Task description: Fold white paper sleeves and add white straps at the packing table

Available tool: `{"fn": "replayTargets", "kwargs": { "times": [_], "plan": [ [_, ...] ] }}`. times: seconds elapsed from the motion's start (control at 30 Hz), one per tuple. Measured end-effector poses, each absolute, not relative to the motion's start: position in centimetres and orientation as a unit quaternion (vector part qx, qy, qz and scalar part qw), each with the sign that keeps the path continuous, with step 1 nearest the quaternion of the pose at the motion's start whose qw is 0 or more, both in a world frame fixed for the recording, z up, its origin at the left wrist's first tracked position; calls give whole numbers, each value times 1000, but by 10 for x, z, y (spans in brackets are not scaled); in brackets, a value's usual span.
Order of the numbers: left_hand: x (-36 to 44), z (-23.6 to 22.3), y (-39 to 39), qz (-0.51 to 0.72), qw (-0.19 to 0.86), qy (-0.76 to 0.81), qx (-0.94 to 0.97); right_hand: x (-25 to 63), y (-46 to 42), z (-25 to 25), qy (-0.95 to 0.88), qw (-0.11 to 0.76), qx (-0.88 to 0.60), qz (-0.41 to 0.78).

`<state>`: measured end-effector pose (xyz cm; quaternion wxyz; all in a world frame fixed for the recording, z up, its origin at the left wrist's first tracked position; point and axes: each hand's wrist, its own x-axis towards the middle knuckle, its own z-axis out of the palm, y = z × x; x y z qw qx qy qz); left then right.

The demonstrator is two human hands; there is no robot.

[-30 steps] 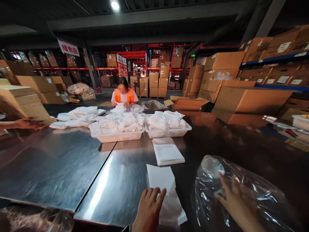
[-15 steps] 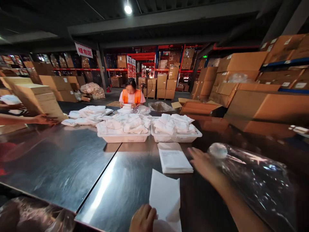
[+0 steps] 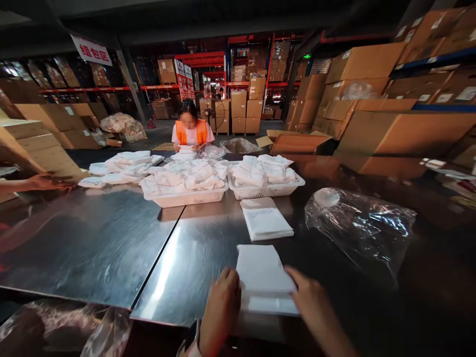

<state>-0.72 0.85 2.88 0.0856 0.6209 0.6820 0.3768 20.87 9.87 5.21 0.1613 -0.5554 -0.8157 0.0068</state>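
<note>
A folded white sheet [image 3: 262,270], paper-like or thin cloth, lies at the front of the metal table. My left hand [image 3: 225,297] has its fingers curled closed at the sheet's left edge. On the opposite edge, my right hand [image 3: 310,297] grips the sheet between thumb and fingers, slightly blurred. Just beyond is a stack of folded white sheets [image 3: 266,219] with faint print on top. To the right rests a clear plastic bag [image 3: 364,223] with a round white piece at its corner.
Two white baskets [image 3: 189,199] heaped with white pieces stand farther back, beside a loose white pile [image 3: 122,168]. A co-worker in an orange vest [image 3: 191,131] sits across the table. Another person's hand [image 3: 50,182] is at the left near stacked cartons [image 3: 40,148].
My right hand has come back from beside the stack to the sheet's right edge. The front sheet, previously loose and creased, now lies folded shorter and flatter. The camera view has tilted down.
</note>
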Motion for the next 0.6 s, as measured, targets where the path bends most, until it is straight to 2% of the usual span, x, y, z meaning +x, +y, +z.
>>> {"fn": "replayTargets", "kwargs": {
  "times": [0.07, 0.13, 0.23, 0.33, 0.43, 0.53, 0.6],
  "plan": [
    [-18, 70, 36, 423, 114, 646, 625, 194, 124, 110, -808, 105, -578, 44],
    [-30, 109, 69, 450, 164, 617, 625, 179, 151, 159, -818, 112, -562, 44],
    [-40, 138, 101, 466, 178, 609, 616, 171, 172, 192, -817, 125, -561, 47],
    [-30, 123, 88, 483, 172, 606, 609, 184, 155, 172, -814, 159, -558, 15],
    [-8, 78, 54, 460, 165, 636, 597, 205, 121, 116, -805, 162, -571, -5],
    [9, 35, 31, 417, 208, 675, 572, 222, 93, 57, -794, 173, -583, -9],
    [14, 19, 24, 421, 254, 675, 550, 227, 74, 33, -803, 233, -546, -61]
  ]
}}
